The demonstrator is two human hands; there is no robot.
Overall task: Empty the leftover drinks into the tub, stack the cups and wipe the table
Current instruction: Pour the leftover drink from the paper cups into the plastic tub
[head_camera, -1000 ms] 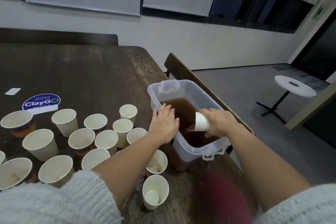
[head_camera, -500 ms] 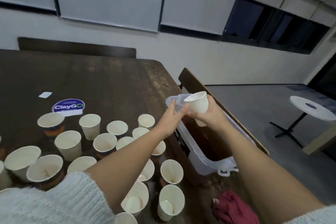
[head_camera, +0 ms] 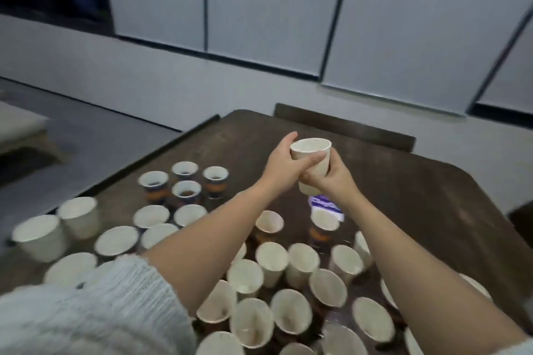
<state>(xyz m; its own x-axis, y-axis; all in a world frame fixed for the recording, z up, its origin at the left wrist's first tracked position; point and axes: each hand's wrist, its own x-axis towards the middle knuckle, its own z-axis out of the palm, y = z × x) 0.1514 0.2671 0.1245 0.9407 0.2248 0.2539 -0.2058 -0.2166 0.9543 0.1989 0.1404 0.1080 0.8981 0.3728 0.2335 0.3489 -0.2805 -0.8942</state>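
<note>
A blue and white sticker (head_camera: 325, 205) lies on the table (head_camera: 418, 199) just below the hands, its writing too blurred to read; several cups carry a dark blue and orange band around their sides, with no lettering that can be made out. The held cup (head_camera: 311, 164) is a plain off-white paper cup, upright, its mouth open to the top and its inside pale; it is raised above the table, over its middle, beyond the crowd of standing cups. Both hands are on it: the left hand (head_camera: 284, 166) wraps it from the left with its thumb laid across the front of the wall and its fingers curled around the far side, and the right hand (head_camera: 331, 179) grips the lower half from the right, fingers curled around the base. Four banded cups (head_camera: 184, 181) stand together at the far left of the group, and at least two of them show brown liquid at the bottom. Nearer, many more paper cups (head_camera: 271, 262) stand close together, some touching, across the near part of the dark wooden table; a few show brownish dregs, while the contents of others cannot be told through the blur. A pale knitted sleeve (head_camera: 86, 311) covers the left upper arm at the lower left.
</note>
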